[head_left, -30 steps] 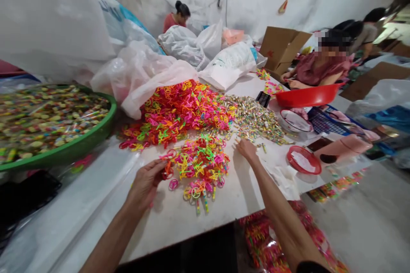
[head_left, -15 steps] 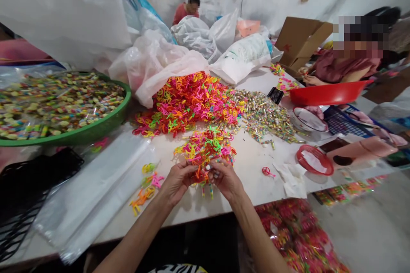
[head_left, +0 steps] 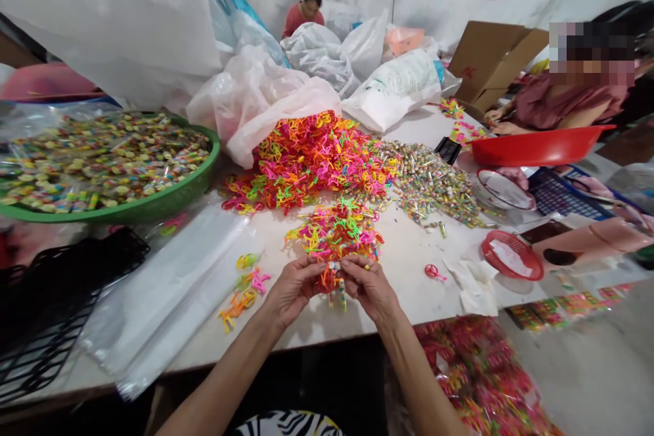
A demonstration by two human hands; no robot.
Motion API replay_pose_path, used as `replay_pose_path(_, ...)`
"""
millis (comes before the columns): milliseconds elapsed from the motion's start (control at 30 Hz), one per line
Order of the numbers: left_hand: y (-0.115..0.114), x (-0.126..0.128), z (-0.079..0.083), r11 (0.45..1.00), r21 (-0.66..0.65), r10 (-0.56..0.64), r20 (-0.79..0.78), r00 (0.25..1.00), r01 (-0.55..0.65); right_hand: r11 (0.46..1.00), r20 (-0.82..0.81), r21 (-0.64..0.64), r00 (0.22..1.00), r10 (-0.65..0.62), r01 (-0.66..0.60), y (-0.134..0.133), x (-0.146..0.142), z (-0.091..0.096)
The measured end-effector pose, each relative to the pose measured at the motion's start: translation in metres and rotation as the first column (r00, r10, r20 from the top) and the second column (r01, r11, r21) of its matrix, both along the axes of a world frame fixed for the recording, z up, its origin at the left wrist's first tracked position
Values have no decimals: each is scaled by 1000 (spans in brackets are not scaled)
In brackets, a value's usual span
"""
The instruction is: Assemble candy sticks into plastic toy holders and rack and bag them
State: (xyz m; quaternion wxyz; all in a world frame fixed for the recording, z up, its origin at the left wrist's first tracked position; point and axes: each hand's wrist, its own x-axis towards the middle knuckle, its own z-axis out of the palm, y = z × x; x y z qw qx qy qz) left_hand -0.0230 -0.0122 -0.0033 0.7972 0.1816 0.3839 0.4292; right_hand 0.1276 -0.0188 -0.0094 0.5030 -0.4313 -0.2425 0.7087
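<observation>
My left hand [head_left: 293, 291] and my right hand [head_left: 368, 288] meet above the white table [head_left: 409, 286], pinching a small wrapped candy tube with an orange plastic loop [head_left: 331, 279] between their fingertips. Its exact shape is partly hidden by my fingers. Just beyond them lies a small tangle of neon plastic loops [head_left: 334, 231]. Behind that spreads a larger pink, orange and green heap of the same loops [head_left: 317, 163]. A scatter of small wrapped candies [head_left: 432, 184] lies to its right. Several loose loops [head_left: 245, 289] sit left of my left hand.
A green basin of candy packets [head_left: 112, 167] sits at left, beside plastic sheeting [head_left: 163, 293] and a black wire rack [head_left: 66, 293]. A red basin [head_left: 536, 148] and red sieve [head_left: 512, 255] are at right. Two co-workers [head_left: 572, 88] [head_left: 306, 10] sit beyond white sacks [head_left: 393, 88].
The view has shifted slightly, with the table contents appearing further right. My hands stay together at the small tangle's near edge, still pinching the candy and loop.
</observation>
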Motion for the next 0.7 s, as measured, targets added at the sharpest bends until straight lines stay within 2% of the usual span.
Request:
replay_pose_path(167,-1,-4,-1,999,-23,-33,-40,999,32,999,59,47,998,12,-15,-3,0,1)
replay_pose_path(267,-3,-2,-1,1000,14,-4,-86,996,5,997,118,75,993,3,-12,-8,-4,2)
replay_pose_path(400,-4,0,2,987,122,121,-156,980,-103,979,223,154,960,-168,136,-14,-11,2)
replay_pose_path(467,-3,0,4,991,125,57,-126,990,-41,986,175,119,975,-140,120,-15,-10,2)
replay_pose_path(567,-1,-2,6,988,83,-127,-34,991,130,998,79,61,997,-14,9,-15,-4,2)
replay_pose_path(600,-1,-2,5,988,77,-129,-25,991,131,997,96,76,995,-19,12,-15,-3,3)
replay_pose_path(700,-4,1,2,991,132,29,-102,994,-15,982,234,170,964,-125,86,-16,-6,7)
